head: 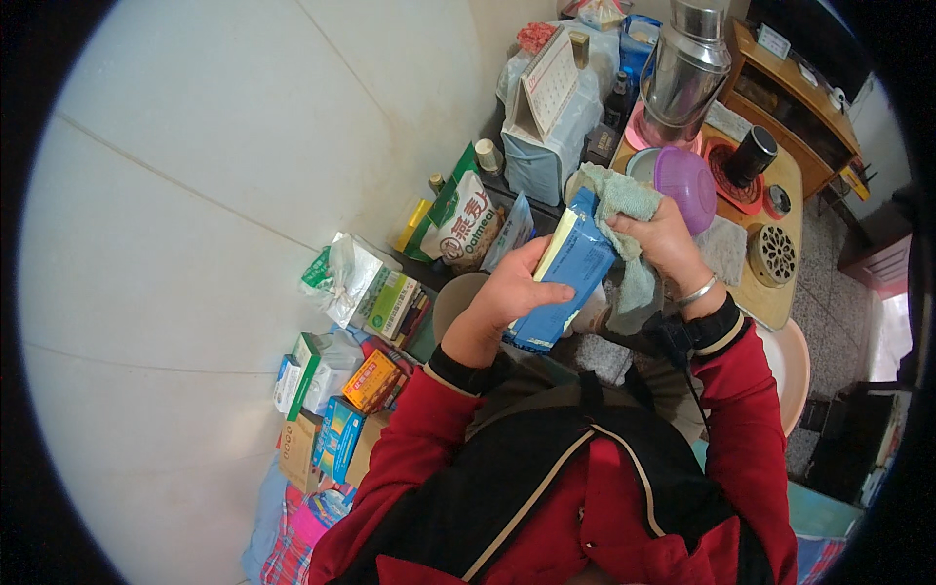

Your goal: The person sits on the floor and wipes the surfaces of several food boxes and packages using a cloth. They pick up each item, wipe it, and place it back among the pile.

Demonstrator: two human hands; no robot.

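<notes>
Above my lap, my left hand (521,284) grips a blue box (570,274) with pale yellow edges and printed writing. The thumb lies across its broad face and the box is tilted. A light green cloth (630,205) is bunched in my right hand (662,238) and drapes over the upper end of the box. Part of the cloth hangs down beside the box. What the right fingers touch behind the cloth is hidden.
Oatmeal bag (462,227), desk calendar (545,84) and several cartons (340,439) line the wall side. On the wooden table (779,300) stand a metal thermos flask (684,80), a purple plastic bowl (685,189), a black cup (752,155) and a round perforated tin (773,254). A pale basin (793,365) sits lower right.
</notes>
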